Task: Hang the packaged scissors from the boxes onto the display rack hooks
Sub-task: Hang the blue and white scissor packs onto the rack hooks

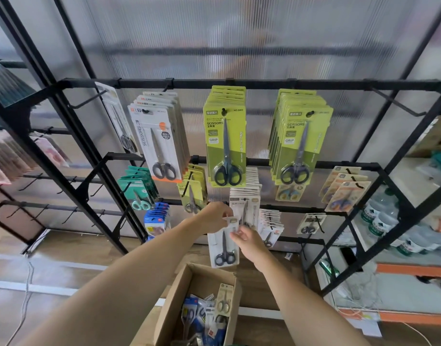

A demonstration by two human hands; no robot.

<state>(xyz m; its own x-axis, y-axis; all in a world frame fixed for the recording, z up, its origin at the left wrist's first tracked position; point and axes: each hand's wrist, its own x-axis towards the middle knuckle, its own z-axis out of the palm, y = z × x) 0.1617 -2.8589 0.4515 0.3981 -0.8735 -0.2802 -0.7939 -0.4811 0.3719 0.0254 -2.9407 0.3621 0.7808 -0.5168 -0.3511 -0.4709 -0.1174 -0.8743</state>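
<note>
My left hand (pixel 215 217) grips the top of a white scissors pack (pixel 223 248) with black handles, held upright in front of the rack. My right hand (pixel 248 242) pinches the same pack at its upper right edge. The pack's top sits just left of a stack of similar white packs (pixel 245 196) hanging on a rack hook. Below my arms an open cardboard box (pixel 189 283) holds several more scissors packs (pixel 223 300). Green packs (pixel 225 136) fill the upper hooks of the black display rack (pixel 264 84).
An empty hook (pixel 399 102) sticks out at the rack's top right, another empty hook (pixel 89 101) at top left. Beige packs (pixel 344 188) and teal packs (pixel 138 186) hang lower. Water bottles (pixel 379 216) stand on a shelf at right. A cable (pixel 27 283) runs over the floor at left.
</note>
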